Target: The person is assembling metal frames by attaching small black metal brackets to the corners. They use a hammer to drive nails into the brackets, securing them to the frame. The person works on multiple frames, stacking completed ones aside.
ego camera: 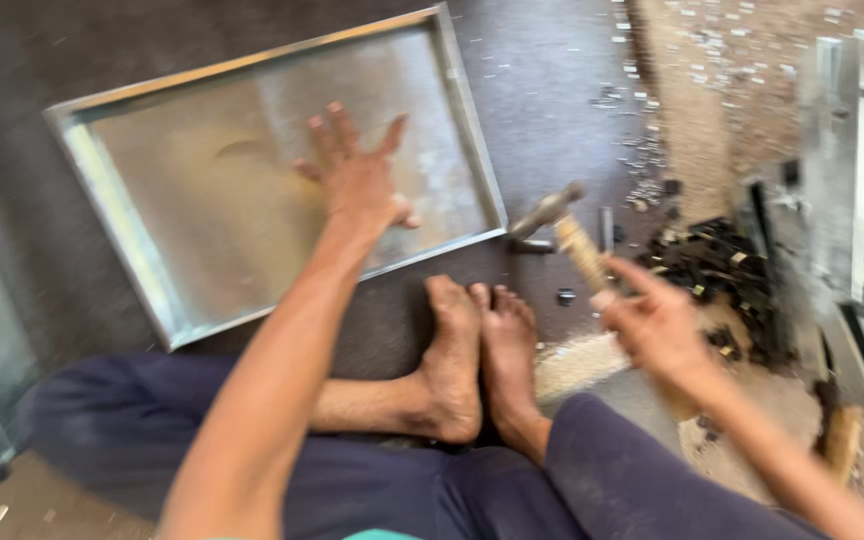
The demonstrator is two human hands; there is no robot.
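I see my left hand [357, 180] pressed flat on the shallow metal tray [132, 230], its fingers [330, 135] spread apart, palm down on the tray's right half. The tray lies on the dark floor [542, 90], tilted so its near right corner points toward my bare feet [477, 350], which rest together just beside that rim.

My right hand [657, 325] is to the right of the feet, raised above the floor, its fingers clamped on the wooden handle of a hammer [567, 235]. The hammer's metal head sits at the far end of the handle, just beside the tray's near right corner; the blur keeps me from telling whether it touches the rim.

Farther right lies a heap of small black parts [717, 265], and bright metal chips [642, 150] are scattered on the floor beyond it. Pale metal sheet pieces [852, 170] stand at the right edge.
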